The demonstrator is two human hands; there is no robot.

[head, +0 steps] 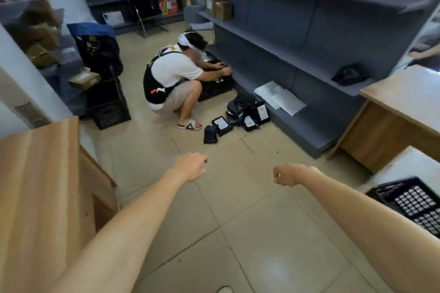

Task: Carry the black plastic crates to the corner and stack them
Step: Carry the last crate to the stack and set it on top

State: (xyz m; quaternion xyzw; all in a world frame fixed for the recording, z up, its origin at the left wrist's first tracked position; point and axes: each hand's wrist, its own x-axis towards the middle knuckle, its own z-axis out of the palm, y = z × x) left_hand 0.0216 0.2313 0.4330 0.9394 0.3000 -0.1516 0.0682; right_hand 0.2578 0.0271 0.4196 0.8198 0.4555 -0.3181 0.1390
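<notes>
While both hands [238, 171] hang empty, bare tiled floor [250, 233] lies between desks.

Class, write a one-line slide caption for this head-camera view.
Both hands, left and right, reach forward empty while a crouching person handles a black crate.

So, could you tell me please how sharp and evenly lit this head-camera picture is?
Head view: wide-angle bending curves the grey metal shelving; the edges smear, blurring the black plastic crate at right; soft glare on the beige floor tiles; both hands slightly blurred.
</notes>
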